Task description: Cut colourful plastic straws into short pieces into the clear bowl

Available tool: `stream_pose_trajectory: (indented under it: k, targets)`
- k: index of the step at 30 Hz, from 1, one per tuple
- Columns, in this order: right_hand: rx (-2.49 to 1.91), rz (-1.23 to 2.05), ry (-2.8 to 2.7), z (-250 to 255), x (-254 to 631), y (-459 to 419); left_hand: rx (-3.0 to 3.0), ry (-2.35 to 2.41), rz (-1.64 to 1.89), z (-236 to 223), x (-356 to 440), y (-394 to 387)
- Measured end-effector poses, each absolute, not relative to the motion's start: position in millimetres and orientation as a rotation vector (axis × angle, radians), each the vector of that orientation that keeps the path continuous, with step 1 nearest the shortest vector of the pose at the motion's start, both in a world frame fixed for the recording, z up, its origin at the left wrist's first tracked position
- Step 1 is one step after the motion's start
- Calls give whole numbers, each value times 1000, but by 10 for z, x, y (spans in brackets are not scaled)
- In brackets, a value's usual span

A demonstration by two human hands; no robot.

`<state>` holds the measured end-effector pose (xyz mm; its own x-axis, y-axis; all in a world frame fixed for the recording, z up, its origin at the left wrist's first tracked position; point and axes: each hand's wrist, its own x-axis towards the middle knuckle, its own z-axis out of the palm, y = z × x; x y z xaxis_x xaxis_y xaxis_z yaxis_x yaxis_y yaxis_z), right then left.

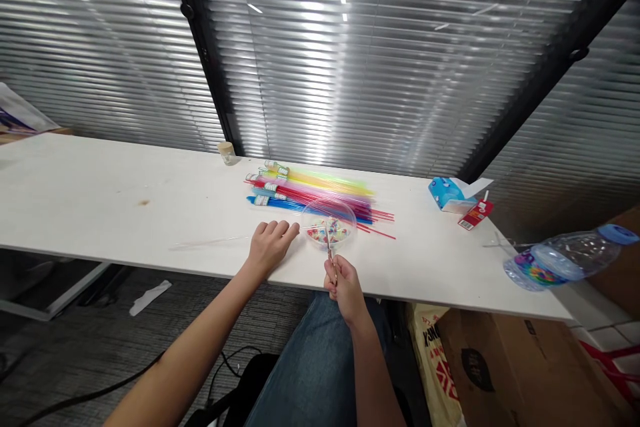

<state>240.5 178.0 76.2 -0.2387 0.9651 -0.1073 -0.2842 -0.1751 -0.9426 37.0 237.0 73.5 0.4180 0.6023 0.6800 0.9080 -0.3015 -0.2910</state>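
Observation:
My left hand (pixel 270 243) rests on the white table (pixel 100 200), fingers curled over a thin clear straw (pixel 210 241) that runs left along the table. My right hand (pixel 343 287) grips small scissors (pixel 329 243) whose blades point up over a clear round dish (pixel 329 221) holding several small coloured straw pieces. Behind the dish lies a bundle of long coloured straws (pixel 320 193) in yellow, green, red and blue.
A small jar (pixel 227 153) stands near the window blinds. A blue tissue pack (pixel 447 192) and a red carton (pixel 476 214) lie at the right. A plastic bottle (pixel 565 259) with coloured bits lies on its side at the far right. Cardboard boxes (pixel 520 367) sit below the table.

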Motion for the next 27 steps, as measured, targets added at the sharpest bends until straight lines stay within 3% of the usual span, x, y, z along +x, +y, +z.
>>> stream_pose_trajectory:
  k: [27]
  targets:
    - [-914,1545,-1136,621,2348,1836,-1954,-1090,-554,788,406,2346]
